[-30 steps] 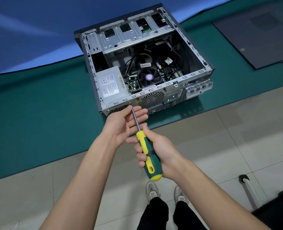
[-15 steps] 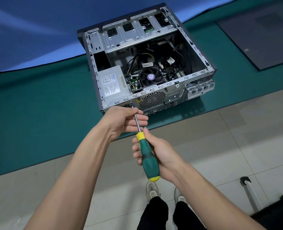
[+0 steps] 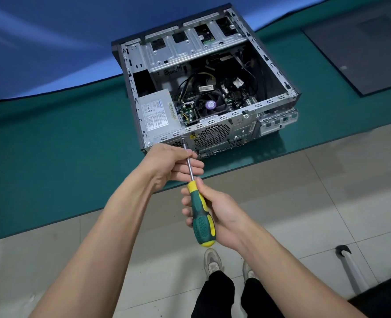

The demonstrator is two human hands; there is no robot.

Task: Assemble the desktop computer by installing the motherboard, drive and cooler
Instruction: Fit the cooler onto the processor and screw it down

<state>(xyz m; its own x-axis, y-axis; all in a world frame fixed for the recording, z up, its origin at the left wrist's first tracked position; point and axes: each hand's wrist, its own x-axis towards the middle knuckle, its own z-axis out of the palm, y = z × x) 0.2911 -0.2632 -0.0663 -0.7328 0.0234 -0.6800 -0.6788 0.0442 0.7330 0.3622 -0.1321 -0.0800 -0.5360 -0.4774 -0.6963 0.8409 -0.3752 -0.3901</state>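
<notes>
- A green mat (image 3: 52,171) covers the table, with pale floor tiles below its edge.
- The open computer case (image 3: 203,92) lies on the mat, cooler fan (image 3: 210,104) and power supply (image 3: 158,115) inside.
- The right hand (image 3: 215,212) grips the screwdriver (image 3: 200,216) handle, tip at the case's rear panel.
- The left hand (image 3: 174,164) curls its fingers around the shaft.

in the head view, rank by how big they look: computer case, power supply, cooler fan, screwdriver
1. computer case
2. screwdriver, though it is nearer the camera, so its rank over the next is unsure
3. power supply
4. cooler fan
</notes>
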